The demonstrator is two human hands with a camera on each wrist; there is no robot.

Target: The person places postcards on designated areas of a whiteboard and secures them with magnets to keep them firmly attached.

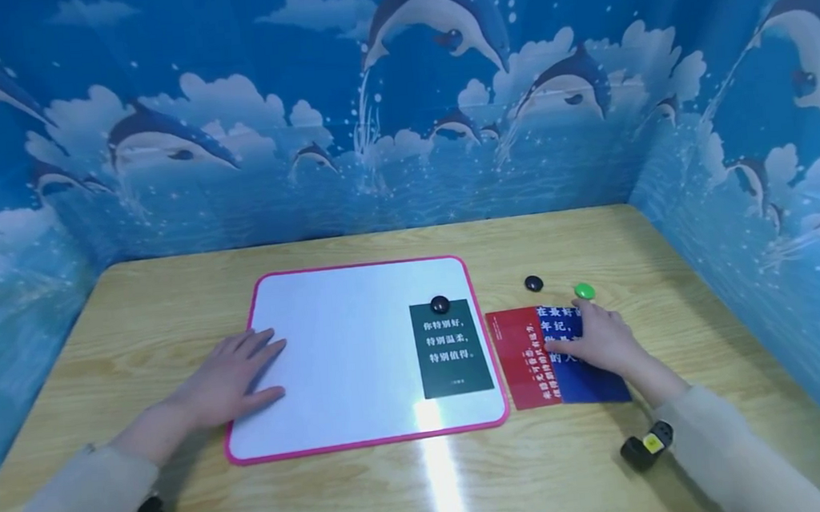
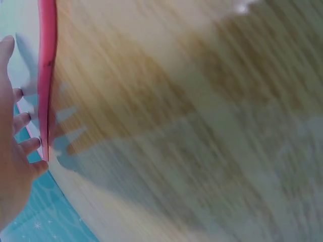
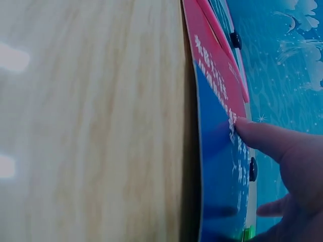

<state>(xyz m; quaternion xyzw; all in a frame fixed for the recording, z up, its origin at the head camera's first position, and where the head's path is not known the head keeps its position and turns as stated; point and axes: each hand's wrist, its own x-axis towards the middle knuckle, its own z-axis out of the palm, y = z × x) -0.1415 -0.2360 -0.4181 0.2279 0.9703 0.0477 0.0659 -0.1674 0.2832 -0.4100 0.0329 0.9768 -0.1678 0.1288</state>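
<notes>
Blue card [image 1: 593,384] lies under the right hand [image 1: 602,339]; the thumb is straight and touches the card's left side, the fingers spread toward its far edge, and nothing is seen clasped. That card sits toward the right edge of the desk [image 1: 343,502]. Meeting its left side is a red card [image 1: 515,360], likewise printed in white. Just beyond the blue card, by the fingertips, is 1 green disc [image 1: 584,290]; a black disc [image 1: 533,283] lies to the left of that, slightly nearer the desk's far edge.

The left hand [image 1: 228,380] rests with parted, extended fingers over the left edge of a pink-rimmed whiteboard [image 1: 346,357], grasping nothing. The whiteboard occupies the desk's middle, left of the 2 cards. Near its right edge lies a dark green card [image 1: 455,371] with 3 large lines of white characters, and another black disc [image 1: 439,305] sits at that card's top edge. Past the desk's far edge stands a dolphin-patterned backdrop [image 1: 404,184].
</notes>
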